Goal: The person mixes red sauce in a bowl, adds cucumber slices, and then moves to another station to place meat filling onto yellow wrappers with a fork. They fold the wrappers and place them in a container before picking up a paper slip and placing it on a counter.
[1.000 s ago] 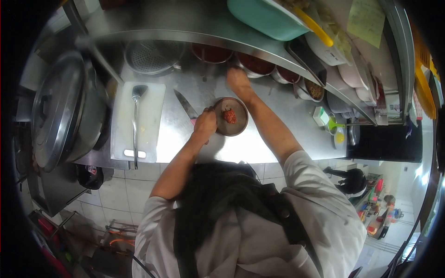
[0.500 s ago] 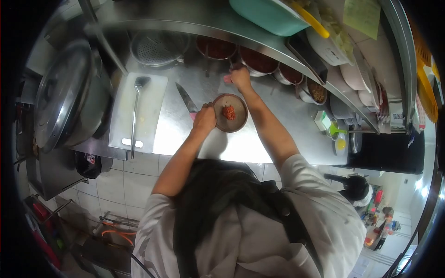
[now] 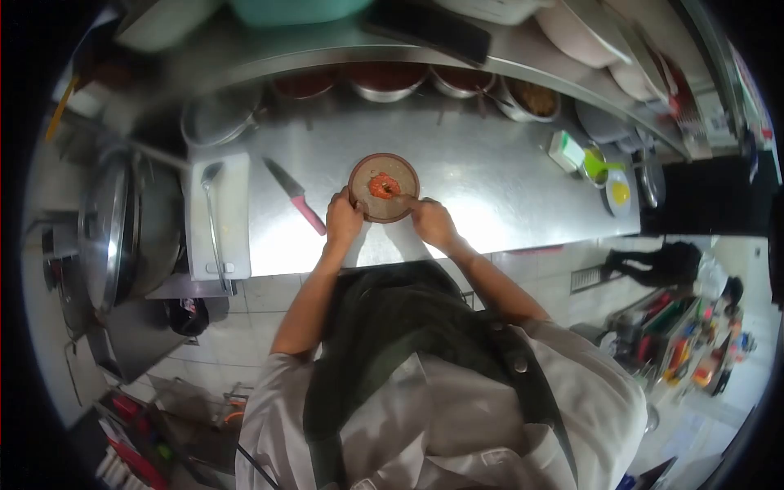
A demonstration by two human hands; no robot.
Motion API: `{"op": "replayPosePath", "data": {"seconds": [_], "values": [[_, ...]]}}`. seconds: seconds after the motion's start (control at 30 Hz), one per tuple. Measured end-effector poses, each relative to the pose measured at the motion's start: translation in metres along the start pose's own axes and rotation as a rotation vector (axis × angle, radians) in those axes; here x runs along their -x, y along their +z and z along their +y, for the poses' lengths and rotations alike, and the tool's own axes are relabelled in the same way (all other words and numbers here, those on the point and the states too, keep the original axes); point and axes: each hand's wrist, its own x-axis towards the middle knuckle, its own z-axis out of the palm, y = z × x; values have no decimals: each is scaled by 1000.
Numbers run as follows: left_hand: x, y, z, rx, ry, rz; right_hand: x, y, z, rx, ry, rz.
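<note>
A round brown bowl [image 3: 381,211] stands on the steel counter with chunky red food [image 3: 380,186] in it. My left hand [image 3: 344,217] grips the bowl's left rim, fingers closed. At the lower right rim is my right hand [image 3: 433,223], its fingers closed. Something thin reaches from it toward the red food, too blurred to name. To the left, a knife [image 3: 283,177] with a pink handle lies on the counter.
A white cutting board [image 3: 232,196] with a long ladle [image 3: 213,220] lies at the left, beside a large lidded pot [image 3: 122,220]. Containers of red sauce [image 3: 385,77] line the back under a shelf [image 3: 310,55]. An egg yolk dish [image 3: 621,194] stands right.
My right hand has come back from the sauce containers to the bowl. My left hand still grips the bowl. The view has shifted, and the knife handle now shows fully.
</note>
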Motion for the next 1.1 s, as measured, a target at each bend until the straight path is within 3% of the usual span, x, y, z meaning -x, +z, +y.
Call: {"op": "replayPosePath", "data": {"seconds": [0.03,0.1,0.13,0.23,0.3,0.37,0.43,0.5,0.57,0.73,0.87,0.97,1.1], "values": [[8,11,1,-19,17,-21,8,-5,5,-18,22,17],[23,30,9,340,-86,38,22,-26,11,111,-15,-189],[32,30,19,429,-217,-24,30,-28,29,159,23,-187],[43,54,10,614,-255,-50,35,-51,45,184,152,-114],[49,60,11,594,-260,-70,22,-42,47,132,172,-87],[48,65,8,650,-276,-104,4,-22,51,172,34,-262],[46,64,6,628,-274,-140,15,-18,52,117,-27,-154],[44,56,19,708,-264,31,28,-52,41,106,-11,-253],[35,58,14,711,-266,34,34,-71,43,131,18,-254],[45,69,19,932,-352,-91,38,-44,36,21,22,-341],[60,78,36,1043,-430,-274,48,-35,19,-158,29,-228],[58,77,34,1022,-442,-349,52,-53,34,153,58,-252],[40,76,32,849,-477,-237,41,-78,57,348,50,-88]]}}
